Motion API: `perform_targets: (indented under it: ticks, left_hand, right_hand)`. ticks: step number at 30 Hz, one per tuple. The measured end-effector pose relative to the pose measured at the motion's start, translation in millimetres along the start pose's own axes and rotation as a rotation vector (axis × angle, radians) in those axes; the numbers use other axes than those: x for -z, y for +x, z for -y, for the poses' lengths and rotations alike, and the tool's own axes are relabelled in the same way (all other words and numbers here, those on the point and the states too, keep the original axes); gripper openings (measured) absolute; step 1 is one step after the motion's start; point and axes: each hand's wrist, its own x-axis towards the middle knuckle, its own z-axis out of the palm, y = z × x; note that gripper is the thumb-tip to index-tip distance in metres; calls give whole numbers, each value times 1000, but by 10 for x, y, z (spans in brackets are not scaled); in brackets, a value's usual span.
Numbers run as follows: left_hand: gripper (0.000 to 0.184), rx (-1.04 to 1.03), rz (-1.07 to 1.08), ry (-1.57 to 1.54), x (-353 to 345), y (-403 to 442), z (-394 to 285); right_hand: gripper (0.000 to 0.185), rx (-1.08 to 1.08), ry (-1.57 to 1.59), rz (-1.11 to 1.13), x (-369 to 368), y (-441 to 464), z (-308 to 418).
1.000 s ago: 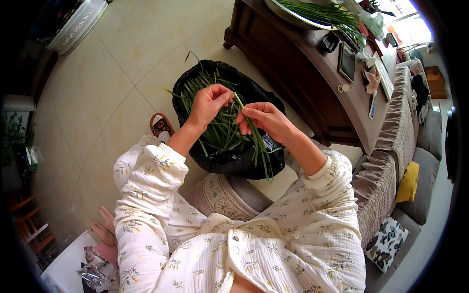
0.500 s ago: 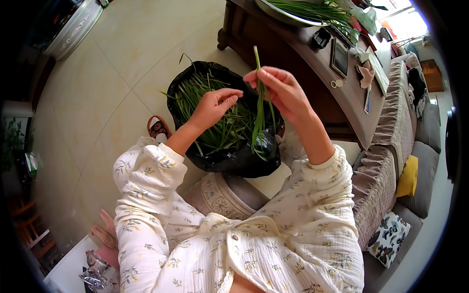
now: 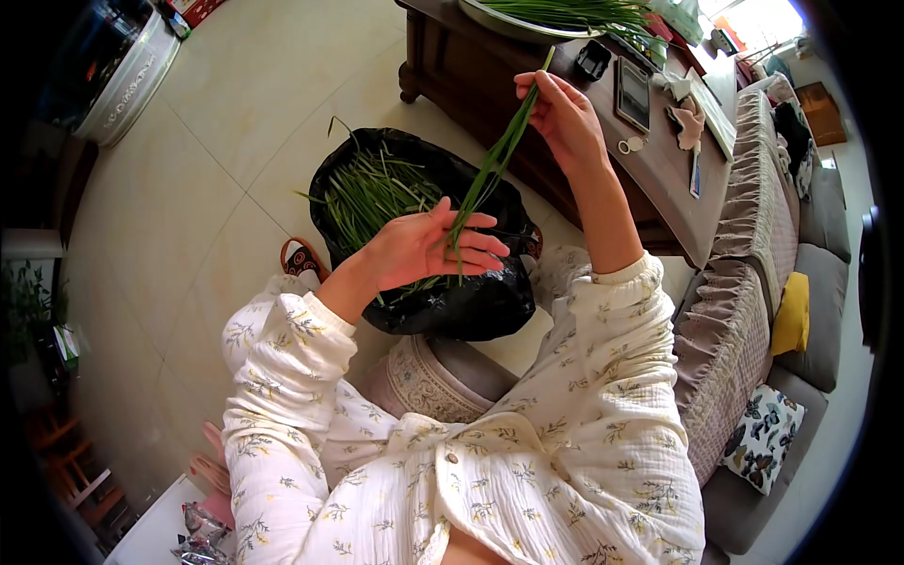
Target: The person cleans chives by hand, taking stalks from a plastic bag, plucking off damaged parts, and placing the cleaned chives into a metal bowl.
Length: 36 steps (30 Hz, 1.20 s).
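Observation:
My right hand [image 3: 573, 127] is raised beside the wooden table, its fingers pinched on the stem end of a small bunch of garlic chives [image 3: 501, 155]. The green leaves slant down and left from it to my left hand [image 3: 411, 248]. That hand is open, fingers stretched out, with the leaf tips lying against it. Under both hands sits a black plastic bag [image 3: 471, 309], its mouth wide, holding a heap of loose chives [image 3: 377, 188]. My left hand and wrist hide part of the heap.
On the dark wooden table [image 3: 659, 202] at upper right stand a metal basin [image 3: 499, 19] of chives, a small black container [image 3: 593, 58] and a phone-like device [image 3: 633, 94]. A covered sofa [image 3: 720, 358] runs along the right. A patterned stool [image 3: 424, 381] is between my legs.
My right hand has lifted the chives up and to the right. My left hand has moved slightly down and right, and its fingers have spread beside the leaf tips. The view has shifted a little.

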Motion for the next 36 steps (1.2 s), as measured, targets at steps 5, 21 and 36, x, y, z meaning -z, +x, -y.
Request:
perform_targets:
  ticks: [5,21,36]
  left_hand:
    - [61,17,-19,34,24,-42,21]
    - [38,-103,-165,92,164,-99,76]
    - [36,-388,-478,28,279,-77,104]
  right_hand:
    - [23,7,28,-24,77,-3,60]
    - [24,44,59,-64,226,39,92]
    - [22,232,113,-294,238,81,-2]
